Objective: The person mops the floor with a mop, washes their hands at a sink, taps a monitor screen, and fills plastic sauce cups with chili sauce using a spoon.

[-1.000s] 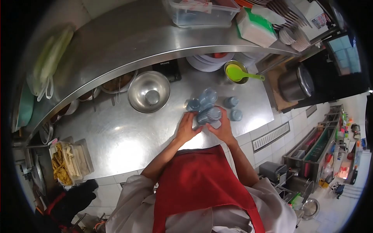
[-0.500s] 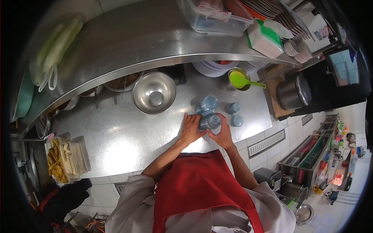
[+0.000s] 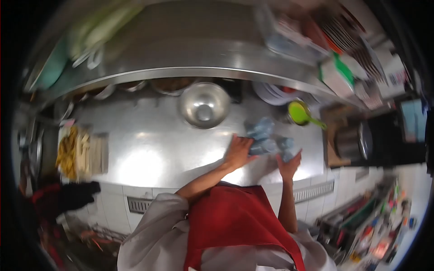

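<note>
My left hand (image 3: 239,151) is at the left side of a bluish see-through cup (image 3: 262,147), its fingers and thumb curved round that side. Another bluish cup (image 3: 264,127) is just behind it. My right hand (image 3: 289,166) has its thumb and fingers spread around a smaller bluish cup (image 3: 287,156), and I cannot tell whether they touch it. One more small cup (image 3: 285,142) is right behind that one. Motion blur softens the cups and fingertips. All of them are on the steel counter (image 3: 181,158).
Left of the cups, toward the back, is a steel bowl (image 3: 205,106). A green ladle (image 3: 300,113) rests in a metal pot at the right. Food trays (image 3: 81,151) are at the far left. Overhead, a steel shelf (image 3: 181,45) crosses the back, carrying a plastic bin (image 3: 294,47).
My right hand has left the cup held between both hands and shifted right to the small cups. My left hand stays by the larger cup. The view has turned.
</note>
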Demonstrator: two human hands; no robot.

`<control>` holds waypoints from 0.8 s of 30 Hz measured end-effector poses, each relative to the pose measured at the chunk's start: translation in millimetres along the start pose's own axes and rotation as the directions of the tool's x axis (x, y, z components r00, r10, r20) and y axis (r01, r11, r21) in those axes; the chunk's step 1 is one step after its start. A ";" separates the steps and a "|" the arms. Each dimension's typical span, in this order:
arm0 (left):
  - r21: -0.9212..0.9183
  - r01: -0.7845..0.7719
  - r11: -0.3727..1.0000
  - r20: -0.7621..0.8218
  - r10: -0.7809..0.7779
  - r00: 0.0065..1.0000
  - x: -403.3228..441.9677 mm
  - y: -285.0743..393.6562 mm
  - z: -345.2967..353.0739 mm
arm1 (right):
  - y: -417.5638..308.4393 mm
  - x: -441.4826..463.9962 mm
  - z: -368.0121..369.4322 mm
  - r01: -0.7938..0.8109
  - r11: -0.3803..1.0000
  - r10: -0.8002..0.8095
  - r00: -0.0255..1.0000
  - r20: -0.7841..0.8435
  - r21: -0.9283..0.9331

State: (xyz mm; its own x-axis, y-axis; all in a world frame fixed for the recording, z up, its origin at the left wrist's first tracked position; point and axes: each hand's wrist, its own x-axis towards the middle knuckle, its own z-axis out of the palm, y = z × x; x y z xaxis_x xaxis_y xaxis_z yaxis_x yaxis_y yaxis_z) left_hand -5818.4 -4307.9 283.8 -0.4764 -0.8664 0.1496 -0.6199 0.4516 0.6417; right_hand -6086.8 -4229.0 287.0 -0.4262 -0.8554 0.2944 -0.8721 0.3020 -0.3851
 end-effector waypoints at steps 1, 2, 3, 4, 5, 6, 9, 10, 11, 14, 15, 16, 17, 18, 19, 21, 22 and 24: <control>0.001 0.011 1.000 0.002 -0.011 1.000 0.7 3.6 -2.8 | -5.2 4.4 4.1 -0.045 0.999 0.044 0.999 0.020 0.021; -0.008 0.019 1.000 0.002 -0.019 1.000 0.4 6.9 -4.0 | -9.3 13.1 2.0 -0.089 0.996 0.087 0.995 0.040 0.031; -0.006 0.021 1.000 -0.024 -0.021 0.999 -0.6 5.5 -4.1 | -19.0 21.3 1.5 -0.055 0.998 0.055 0.998 -0.014 0.008; -0.007 0.021 1.000 -0.044 -0.022 0.999 0.4 4.7 0.0 | -23.7 34.9 -0.4 0.008 0.998 -0.009 1.000 0.019 0.065; -0.004 0.016 1.000 -0.056 -0.016 0.998 -0.6 6.5 1.1 | -25.7 45.1 -0.4 0.058 0.990 -0.065 0.997 0.050 0.125; -0.025 0.025 0.999 -0.079 -0.027 0.996 -4.9 8.3 2.7 | -26.9 51.7 0.2 0.097 0.978 -0.113 0.991 0.078 0.187; -0.074 0.063 0.995 -0.112 -0.071 0.991 -28.0 14.6 -4.3 | -10.2 71.3 16.0 0.140 0.978 -0.172 0.961 0.217 0.156; -0.094 0.079 0.992 -0.133 -0.091 0.987 -39.0 17.0 -7.6 | -4.6 74.2 18.7 0.130 0.986 -0.155 0.945 0.289 0.103; -0.112 0.092 0.989 -0.151 -0.108 0.983 -51.1 18.5 -11.6 | 4.9 76.6 20.3 0.084 0.981 -0.130 0.955 0.266 0.178; -0.331 0.208 0.920 -0.170 -0.275 0.946 -90.7 33.2 -33.0 | 36.2 91.9 6.7 -0.248 0.811 0.073 0.941 0.330 0.529; -0.453 0.272 0.849 -0.112 -0.357 0.927 -102.8 39.1 -42.3 | 40.2 97.4 -15.2 -0.472 0.587 0.176 0.868 0.465 0.658; -0.562 0.329 0.759 -0.044 -0.424 0.905 -113.6 43.6 -52.7 | 25.8 103.1 -53.7 -0.555 0.469 0.122 0.811 0.572 0.687; -0.561 0.353 0.749 -0.044 -0.453 0.891 -121.5 47.9 -63.1 | 23.6 101.9 -81.9 -0.561 0.345 -0.071 0.783 0.617 0.752; -0.569 0.316 0.759 -0.052 -0.417 0.907 -124.0 54.2 -77.1 | -6.3 93.6 -116.7 -0.550 0.305 -0.186 0.767 0.615 0.778; -0.579 0.275 0.767 -0.062 -0.378 0.924 -125.7 62.6 -93.2 | -41.9 83.1 -142.9 -0.542 0.289 -0.362 0.702 0.614 0.789; -0.589 0.125 0.799 -0.101 -0.226 0.969 -125.4 78.9 -125.8 | -99.8 55.0 -162.6 -0.644 0.296 -0.561 0.481 0.674 0.706; -0.572 0.060 0.818 -0.089 -0.136 0.987 -123.2 89.8 -153.0 | -117.0 47.6 -148.0 -0.712 0.403 -0.604 0.265 0.752 0.575; -0.550 -0.071 0.832 -0.070 0.039 0.997 -127.6 102.5 -198.1 | -153.5 13.8 -91.5 -0.535 0.577 -0.702 0.061 0.709 0.617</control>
State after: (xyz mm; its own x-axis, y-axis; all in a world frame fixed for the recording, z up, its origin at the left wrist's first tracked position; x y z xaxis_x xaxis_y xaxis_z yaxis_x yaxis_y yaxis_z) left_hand -5697.6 -4193.2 479.5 -0.4553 -0.8611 0.2264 -0.1392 0.3200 0.9371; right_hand -5980.9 -4248.6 430.2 0.7568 -0.5629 -0.3322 -0.1265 0.3725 -0.9194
